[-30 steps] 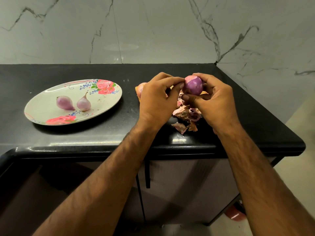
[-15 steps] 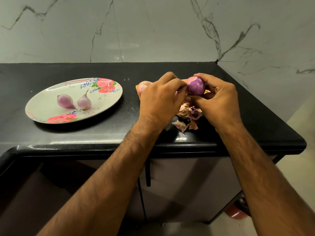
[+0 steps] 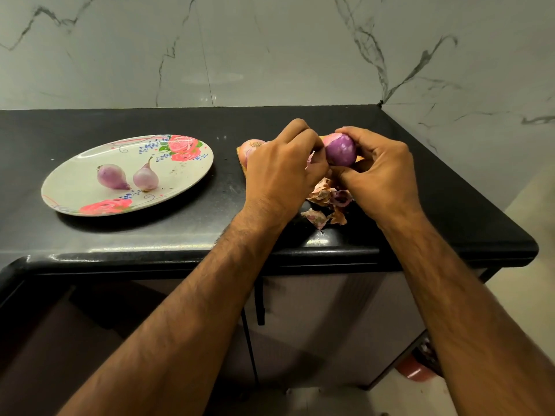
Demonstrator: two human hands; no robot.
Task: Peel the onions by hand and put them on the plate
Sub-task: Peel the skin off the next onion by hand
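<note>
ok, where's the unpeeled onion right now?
Head view, centre: the unpeeled onion sits on the counter just behind the left hand, between it and the plate to its left.

Onion between left hand, right hand

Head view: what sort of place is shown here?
Probably a home kitchen: a black countertop against a marble-look wall, a cabinet below it, and a plate and onion peels on top.
</note>
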